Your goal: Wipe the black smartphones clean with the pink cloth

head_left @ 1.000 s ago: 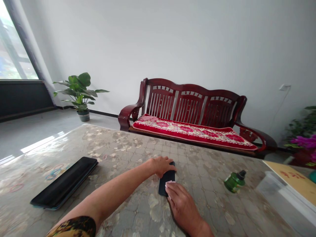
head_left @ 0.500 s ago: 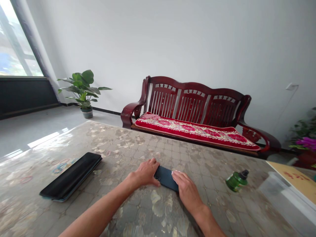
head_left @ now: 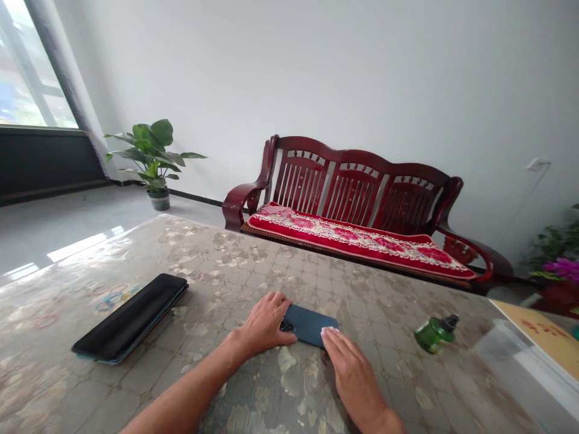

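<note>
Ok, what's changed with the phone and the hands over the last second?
The blue phone has been turned on the table: it pointed away from the person, now it lies crosswise. The left hand moved from its far end to clasp its left end; the right hand went from the near end to fingertips on its right corner. The black tablet case and green bottle stayed put.

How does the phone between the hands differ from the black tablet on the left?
The phone is small and dark blue; the tablet is much larger and black. The left hand holds one end of the phone, the right hand touches the other; the tablet lies untouched. Both lie flat on the table.
</note>
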Action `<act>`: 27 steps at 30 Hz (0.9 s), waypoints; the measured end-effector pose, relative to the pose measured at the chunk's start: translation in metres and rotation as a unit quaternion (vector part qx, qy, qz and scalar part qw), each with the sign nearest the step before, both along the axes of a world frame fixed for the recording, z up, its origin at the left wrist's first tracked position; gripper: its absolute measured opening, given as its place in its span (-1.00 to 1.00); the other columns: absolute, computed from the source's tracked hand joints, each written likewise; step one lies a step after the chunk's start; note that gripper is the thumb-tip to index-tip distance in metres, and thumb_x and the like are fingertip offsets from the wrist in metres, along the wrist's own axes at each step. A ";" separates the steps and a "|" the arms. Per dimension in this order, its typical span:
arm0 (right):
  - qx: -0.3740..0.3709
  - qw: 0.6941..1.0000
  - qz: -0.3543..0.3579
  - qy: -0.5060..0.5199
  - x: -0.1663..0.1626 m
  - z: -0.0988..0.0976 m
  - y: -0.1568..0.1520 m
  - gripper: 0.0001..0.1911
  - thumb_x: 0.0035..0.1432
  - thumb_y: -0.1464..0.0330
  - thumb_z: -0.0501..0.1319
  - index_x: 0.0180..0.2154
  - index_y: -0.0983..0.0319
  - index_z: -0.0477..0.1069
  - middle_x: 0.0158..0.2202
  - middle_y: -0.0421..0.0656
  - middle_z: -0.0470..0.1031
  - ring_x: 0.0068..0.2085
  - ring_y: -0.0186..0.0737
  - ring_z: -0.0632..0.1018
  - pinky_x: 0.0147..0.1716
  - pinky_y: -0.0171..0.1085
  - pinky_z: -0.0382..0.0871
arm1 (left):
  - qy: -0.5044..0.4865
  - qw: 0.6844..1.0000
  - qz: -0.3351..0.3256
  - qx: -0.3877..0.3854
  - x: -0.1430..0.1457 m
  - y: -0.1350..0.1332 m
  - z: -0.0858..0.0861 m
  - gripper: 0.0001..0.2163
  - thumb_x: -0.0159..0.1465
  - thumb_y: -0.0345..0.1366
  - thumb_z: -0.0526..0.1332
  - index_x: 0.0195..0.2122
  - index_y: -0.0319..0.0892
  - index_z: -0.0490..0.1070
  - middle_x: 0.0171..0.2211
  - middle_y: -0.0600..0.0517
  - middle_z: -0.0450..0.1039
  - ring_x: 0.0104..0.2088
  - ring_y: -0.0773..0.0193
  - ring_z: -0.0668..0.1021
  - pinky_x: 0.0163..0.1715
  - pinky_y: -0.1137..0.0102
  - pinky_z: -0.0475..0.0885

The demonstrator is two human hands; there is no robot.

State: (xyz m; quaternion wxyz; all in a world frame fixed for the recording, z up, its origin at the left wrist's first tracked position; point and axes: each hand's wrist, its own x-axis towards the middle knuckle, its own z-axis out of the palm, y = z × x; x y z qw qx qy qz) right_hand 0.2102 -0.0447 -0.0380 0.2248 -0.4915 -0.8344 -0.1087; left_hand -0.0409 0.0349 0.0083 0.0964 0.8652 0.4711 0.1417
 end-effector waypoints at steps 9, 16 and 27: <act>-0.006 0.998 -0.062 0.002 -0.008 0.006 0.034 -0.41 0.10 0.68 -0.03 0.10 0.27 0.42 0.06 -0.04 0.51 0.07 -0.16 0.50 0.11 -0.16 0.40 | -0.018 0.998 0.046 0.025 0.004 -0.001 -0.010 -0.53 0.02 -0.02 0.37 -0.09 -0.12 0.40 -0.11 -0.05 0.38 -0.08 0.02 0.42 -0.05 0.23 0.35; 0.020 1.000 -0.011 -0.014 -0.001 -0.004 0.011 -0.32 0.06 0.71 -0.07 0.18 0.27 0.34 0.13 -0.10 0.45 0.14 -0.22 0.43 0.16 -0.22 0.33 | -0.020 0.998 0.053 0.025 0.006 -0.002 -0.013 -0.50 0.01 -0.03 0.38 -0.07 -0.14 0.41 -0.10 -0.07 0.38 -0.06 -0.02 0.42 -0.05 0.20 0.35; 0.011 0.995 -0.095 -0.010 -0.022 -0.002 0.033 -0.41 0.06 0.70 -0.05 0.06 0.33 0.45 0.04 -0.03 0.52 0.06 -0.13 0.51 0.10 -0.15 0.39 | -0.050 0.998 0.004 -0.047 -0.011 0.010 -0.009 -0.49 -0.05 -0.14 0.44 -0.08 -0.13 0.38 -0.08 -0.06 0.34 -0.03 0.03 0.43 -0.01 0.29 0.36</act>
